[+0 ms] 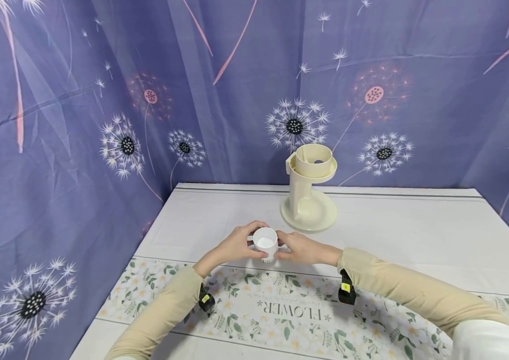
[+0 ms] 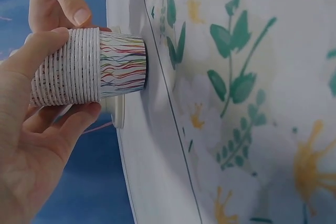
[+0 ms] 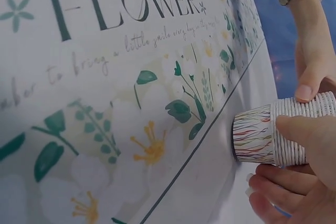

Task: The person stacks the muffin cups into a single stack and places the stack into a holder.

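A nested stack of paper cups (image 1: 265, 240) stands upright near the middle of the table, its white inside facing up in the head view. In the left wrist view the stack (image 2: 123, 66) has many rims close together and a bottom cup printed with wavy coloured lines. My left hand (image 1: 240, 243) grips it from the left, thumb on one side and fingers on the other. From the right, my right hand (image 1: 301, 248) holds the same stack between thumb and fingers. The right wrist view shows that thumb (image 3: 294, 128) lying across the rims.
Behind the cups stands a cream plastic stand (image 1: 300, 200) with a round base and a ring-shaped holder on top. A white cloth with a floral band (image 1: 299, 325) covers the table. Purple dandelion-print curtains (image 1: 236, 115) hang along the back and left side.
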Demonstrator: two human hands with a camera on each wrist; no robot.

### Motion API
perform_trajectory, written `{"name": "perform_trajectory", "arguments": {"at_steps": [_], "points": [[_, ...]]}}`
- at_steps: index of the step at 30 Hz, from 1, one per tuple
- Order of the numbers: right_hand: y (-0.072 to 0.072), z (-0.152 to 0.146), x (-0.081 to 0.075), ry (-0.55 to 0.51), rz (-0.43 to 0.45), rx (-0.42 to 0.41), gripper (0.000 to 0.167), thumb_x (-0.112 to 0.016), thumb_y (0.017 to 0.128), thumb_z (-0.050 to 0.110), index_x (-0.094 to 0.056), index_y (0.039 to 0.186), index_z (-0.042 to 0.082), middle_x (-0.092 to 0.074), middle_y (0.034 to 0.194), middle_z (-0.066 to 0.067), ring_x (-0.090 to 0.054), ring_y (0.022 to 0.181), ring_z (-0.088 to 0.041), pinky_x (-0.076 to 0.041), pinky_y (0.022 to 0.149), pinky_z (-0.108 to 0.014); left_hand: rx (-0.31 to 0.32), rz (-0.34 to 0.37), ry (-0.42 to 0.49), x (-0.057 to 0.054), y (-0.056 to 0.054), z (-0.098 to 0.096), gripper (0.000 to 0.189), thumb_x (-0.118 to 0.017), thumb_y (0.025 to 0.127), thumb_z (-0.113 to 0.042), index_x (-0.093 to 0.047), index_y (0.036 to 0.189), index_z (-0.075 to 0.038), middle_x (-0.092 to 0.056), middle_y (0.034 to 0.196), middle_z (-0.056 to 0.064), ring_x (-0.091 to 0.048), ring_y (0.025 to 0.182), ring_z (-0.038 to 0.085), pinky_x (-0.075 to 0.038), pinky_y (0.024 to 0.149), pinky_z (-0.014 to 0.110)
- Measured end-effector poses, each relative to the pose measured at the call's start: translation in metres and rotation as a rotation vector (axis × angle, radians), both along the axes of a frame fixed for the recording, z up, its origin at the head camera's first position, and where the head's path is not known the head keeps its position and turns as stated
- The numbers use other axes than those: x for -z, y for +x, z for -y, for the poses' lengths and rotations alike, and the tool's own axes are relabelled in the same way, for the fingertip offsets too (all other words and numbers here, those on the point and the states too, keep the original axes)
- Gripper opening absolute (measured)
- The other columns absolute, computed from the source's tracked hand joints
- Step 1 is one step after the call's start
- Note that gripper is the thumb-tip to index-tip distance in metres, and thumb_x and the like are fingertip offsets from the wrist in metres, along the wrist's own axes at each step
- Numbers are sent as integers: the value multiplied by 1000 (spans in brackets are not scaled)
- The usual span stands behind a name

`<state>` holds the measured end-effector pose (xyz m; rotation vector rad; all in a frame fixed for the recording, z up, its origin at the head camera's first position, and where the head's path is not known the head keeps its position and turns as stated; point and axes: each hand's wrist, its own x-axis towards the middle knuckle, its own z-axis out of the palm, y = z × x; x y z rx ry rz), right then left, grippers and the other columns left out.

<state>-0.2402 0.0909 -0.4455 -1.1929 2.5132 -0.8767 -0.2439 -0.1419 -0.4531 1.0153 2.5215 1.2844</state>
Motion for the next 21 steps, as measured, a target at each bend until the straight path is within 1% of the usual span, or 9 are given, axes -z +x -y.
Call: {"name": "perform_trajectory", "arguments": {"at_steps": [4, 8, 11, 15, 18, 21], "points": [[2, -2, 0, -21, -6, 13, 44, -67, 91, 20, -50, 127, 0, -67, 114, -12, -65, 106, -24, -53, 96, -44, 2, -12, 2, -2, 0, -3, 61, -82, 78, -13, -52, 130, -10, -61, 122, 11, -61, 116, 29, -57, 89, 26], [5, -4, 1, -36, -44, 30, 46, -69, 90, 23, -52, 125, -1, -68, 111, -10, -66, 100, -21, -55, 92, -42, 13, -21, 8, -2, 0, -6, 59, -82, 78, -14, -52, 130, -11, -62, 121, 12, -61, 116, 30, -57, 89, 26], [8, -6, 1, -49, -57, 53, 46, -71, 89, 23, -52, 123, -2, -68, 109, -9, -65, 97, -20, -56, 89, -40, 27, -21, 20, -4, 1, -9, 59, -81, 78, -14, -53, 129, -11, -62, 120, 12, -61, 115, 30, -57, 89, 27], [13, -8, 0, -60, -50, 94, 46, -72, 88, 23, -53, 123, 0, -68, 107, -7, -65, 96, -19, -57, 86, -37, 36, -14, 26, -6, 2, -13, 58, -81, 78, -14, -53, 129, -11, -62, 120, 12, -61, 117, 30, -56, 90, 26], [17, -9, 0, -69, -71, 123, 46, -73, 86, 24, -54, 121, 0, -68, 104, -6, -65, 94, -19, -57, 82, -34, 38, -9, 28, -7, 2, -16, 59, -81, 78, -13, -52, 129, -11, -62, 121, 11, -60, 117, 28, -56, 90, 25], [19, -11, -1, -95, -106, 151, 46, -76, 84, 23, -57, 118, 0, -67, 103, -5, -64, 92, -18, -57, 81, -34, 44, -12, 38, -7, 1, -20, 60, -81, 78, -12, -52, 130, -12, -62, 122, 9, -60, 117, 27, -56, 90, 24]]}}
